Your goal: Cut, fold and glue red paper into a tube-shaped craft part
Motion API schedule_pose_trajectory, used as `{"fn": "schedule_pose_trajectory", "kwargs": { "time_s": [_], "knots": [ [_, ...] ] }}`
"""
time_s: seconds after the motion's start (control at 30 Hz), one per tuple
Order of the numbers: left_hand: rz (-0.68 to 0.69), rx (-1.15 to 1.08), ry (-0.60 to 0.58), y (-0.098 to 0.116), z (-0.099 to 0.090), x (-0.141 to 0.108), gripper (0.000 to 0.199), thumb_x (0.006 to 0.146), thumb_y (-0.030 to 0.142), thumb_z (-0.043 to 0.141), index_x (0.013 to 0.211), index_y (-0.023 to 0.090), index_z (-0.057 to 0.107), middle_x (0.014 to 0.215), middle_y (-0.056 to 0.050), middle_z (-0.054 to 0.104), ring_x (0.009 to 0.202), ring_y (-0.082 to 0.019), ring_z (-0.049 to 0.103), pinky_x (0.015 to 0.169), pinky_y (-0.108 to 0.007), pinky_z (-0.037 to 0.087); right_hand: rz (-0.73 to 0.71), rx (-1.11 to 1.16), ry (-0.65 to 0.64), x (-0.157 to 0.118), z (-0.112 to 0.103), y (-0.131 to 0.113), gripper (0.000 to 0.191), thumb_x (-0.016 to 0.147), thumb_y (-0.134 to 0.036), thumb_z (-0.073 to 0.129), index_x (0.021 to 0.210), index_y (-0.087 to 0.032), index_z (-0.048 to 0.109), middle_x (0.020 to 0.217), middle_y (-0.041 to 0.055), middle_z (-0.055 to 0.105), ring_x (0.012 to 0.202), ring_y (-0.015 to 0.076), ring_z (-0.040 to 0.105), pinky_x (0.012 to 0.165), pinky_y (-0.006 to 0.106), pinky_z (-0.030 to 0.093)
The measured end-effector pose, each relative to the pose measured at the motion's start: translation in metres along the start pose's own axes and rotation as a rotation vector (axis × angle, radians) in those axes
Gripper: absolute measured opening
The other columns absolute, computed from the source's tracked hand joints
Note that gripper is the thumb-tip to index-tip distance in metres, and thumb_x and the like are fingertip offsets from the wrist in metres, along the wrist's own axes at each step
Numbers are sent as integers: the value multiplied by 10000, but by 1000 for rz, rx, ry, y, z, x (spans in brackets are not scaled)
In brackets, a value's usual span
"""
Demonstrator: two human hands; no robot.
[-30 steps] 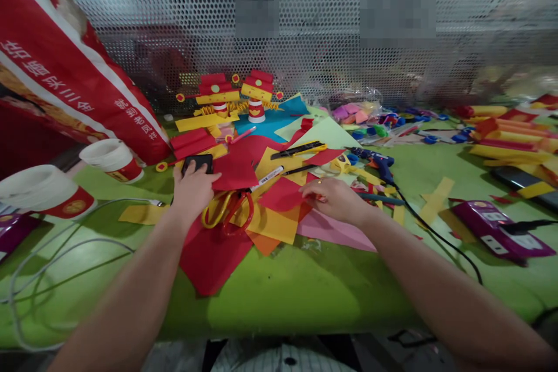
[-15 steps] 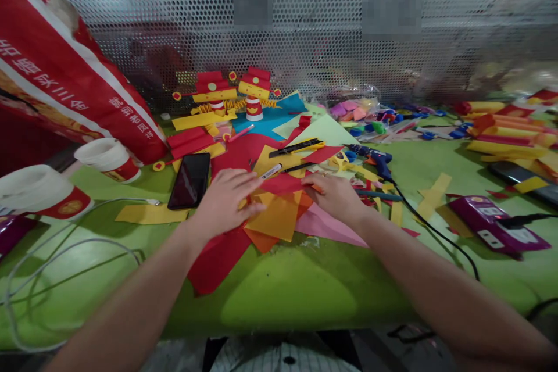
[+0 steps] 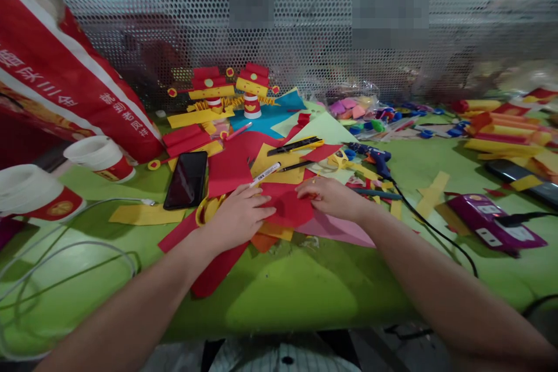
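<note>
A piece of red paper (image 3: 285, 203) lies between my hands, over orange and yellow sheets. My left hand (image 3: 239, 216) rests at its left edge with the fingers stretched out. At the paper's right edge, my right hand (image 3: 333, 200) has curled fingers closed on it. A white marker (image 3: 265, 175) lies just beyond my left fingertips. Something yellow and curved (image 3: 207, 209) shows beside the left hand, partly hidden by it. Farther back are a yellow-and-black utility knife (image 3: 296, 146) and a dark pen (image 3: 296, 167). Pink paper (image 3: 337, 231) lies below my right hand.
A black phone (image 3: 186, 180), paper cups (image 3: 102, 157) and a large red bag (image 3: 82, 70) stand left. Paper figures (image 3: 251, 90) stand at the back. A blue glue gun (image 3: 377, 157) and a purple power strip (image 3: 490, 221) with cables lie right.
Red paper now covers much of the orange sheet between my hands. My left hand has shifted slightly right and down, and the yellow curved thing beside it has come into view.
</note>
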State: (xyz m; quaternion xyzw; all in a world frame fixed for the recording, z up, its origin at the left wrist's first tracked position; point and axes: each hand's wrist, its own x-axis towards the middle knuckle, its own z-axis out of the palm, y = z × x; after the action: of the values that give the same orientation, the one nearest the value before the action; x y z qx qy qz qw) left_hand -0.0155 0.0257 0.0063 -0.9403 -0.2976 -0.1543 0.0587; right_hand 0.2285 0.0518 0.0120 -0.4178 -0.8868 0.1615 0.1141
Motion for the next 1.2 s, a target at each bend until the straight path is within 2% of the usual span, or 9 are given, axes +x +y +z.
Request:
{"fn": "schedule_pose_trajectory", "kwargs": {
  "time_s": [0.23,0.4,0.6,0.7,0.8,0.9,0.97,1.07,1.2],
  "knots": [
    [-18,-22,-93,7,4,2,215,830,244,529,945,200,705,1000,-38,711,973,-228,600,878,-407,448,25,-195,-144,-5,-11,-3,340,720,-150,537,1027,-198,677,1100,79,662,1003,254,590,864,383,459],
    [-55,-33,-103,13,6,4,239,846,280,513,913,169,713,961,-65,716,918,-222,610,817,-372,460,-91,-142,-192,-8,-13,-10,239,740,-210,564,932,-223,706,1040,56,684,925,227,617,806,352,474],
    [-146,-107,-78,11,9,4,251,860,304,483,860,215,717,946,-44,722,934,-222,607,935,-467,360,-28,-52,-229,-6,-10,-12,220,776,-179,520,879,-202,712,1004,66,694,897,212,621,753,328,462],
    [-199,-199,-58,8,7,6,255,858,305,471,832,222,710,905,-38,726,921,-214,613,906,-436,378,41,48,-150,-5,-11,-11,190,784,-206,525,834,-193,708,838,59,707,740,175,613,650,285,440],
    [-300,-359,33,8,1,7,278,853,313,457,759,191,689,798,-44,712,820,-187,620,798,-347,432,163,251,58,-5,-10,-10,182,788,-283,538,772,-183,690,704,36,678,617,141,566,560,252,402],
    [-497,-536,166,12,-7,7,308,827,369,477,638,175,623,629,-8,620,624,-134,556,594,-250,421,200,462,300,-5,-7,-10,224,755,-376,573,697,-175,655,655,24,637,603,134,532,542,251,389],
    [-637,-636,219,17,-13,7,329,796,389,510,552,172,548,510,34,483,486,-94,435,464,-218,331,201,586,399,-5,-5,-13,269,729,-428,594,655,-172,629,629,20,605,595,130,511,538,255,387],
    [-731,-775,285,23,-19,9,329,769,368,529,510,172,481,474,53,372,447,-72,328,416,-210,253,213,754,456,-6,-4,-20,322,690,-487,630,626,-173,601,603,10,573,570,119,495,516,255,389],
    [-771,-785,357,27,-26,13,309,742,323,561,491,171,466,489,45,380,482,-75,344,437,-204,272,218,907,482,-6,-3,-28,336,633,-490,690,598,-170,591,569,-2,556,539,103,487,465,235,381]
  ]
}}
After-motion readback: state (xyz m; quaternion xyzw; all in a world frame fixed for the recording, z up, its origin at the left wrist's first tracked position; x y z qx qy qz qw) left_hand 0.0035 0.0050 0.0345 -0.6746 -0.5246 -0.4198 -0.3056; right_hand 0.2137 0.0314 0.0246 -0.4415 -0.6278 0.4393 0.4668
